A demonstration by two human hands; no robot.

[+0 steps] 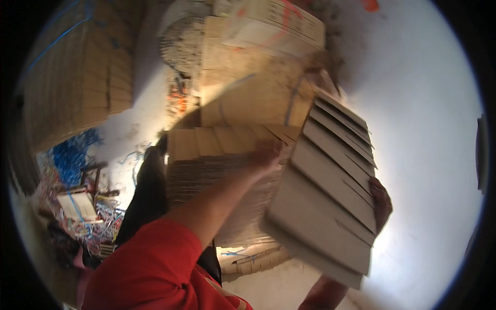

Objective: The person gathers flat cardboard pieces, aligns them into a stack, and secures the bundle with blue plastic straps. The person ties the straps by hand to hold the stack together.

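My right hand (381, 201) grips the right edge of a fanned bundle of flat cardboard sheets (323, 201). The sheets are tilted and overlap like steps, and they hide part of that hand. My left hand (268, 154) is at the upper edge of a tall stack of folded cardboard (206, 178), close to the bundle's left side. Motion blurs its fingers, so I cannot make out whether they hold a sheet. The tops of the stacked pieces lie in an overlapping row.
Beyond the stack lies brown cardboard (258, 93) with a printed carton (279, 26) at its far end. A tall strapped cardboard stack (77, 77) stands at the far left. Below it are blue strapping scraps (75, 155) and a small stool (77, 206). A white surface (423, 155) spans the right.
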